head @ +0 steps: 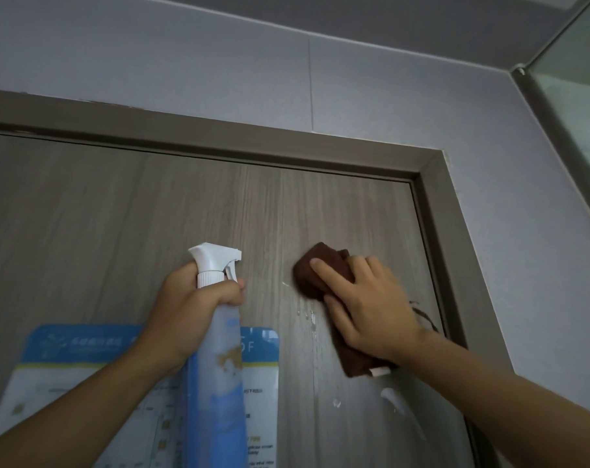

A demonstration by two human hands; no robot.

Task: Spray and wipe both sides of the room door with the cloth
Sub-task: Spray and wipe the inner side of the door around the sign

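From the head camera, the grey-brown wood-grain room door (pixel 192 204) fills the middle, closed inside its darker taupe door frame (pixel 432 184), with a pale grey wall (pixel 388 82) above and to the right. The left hand (pixel 192 305) has its grip curled round the neck of a translucent blue spray bottle with a white trigger head (pixel 219 349), held upright just before the door, nozzle toward the panel. The right hand (pixel 367 305) lies with fingers spread flat on a folded dark brown cloth (pixel 320 275), pressing it against the upper right part of the door. Wet drips (pixel 312 319) run down the panel just left of the cloth. A blue and white printed notice (pixel 84 366) is stuck to the door behind the bottle
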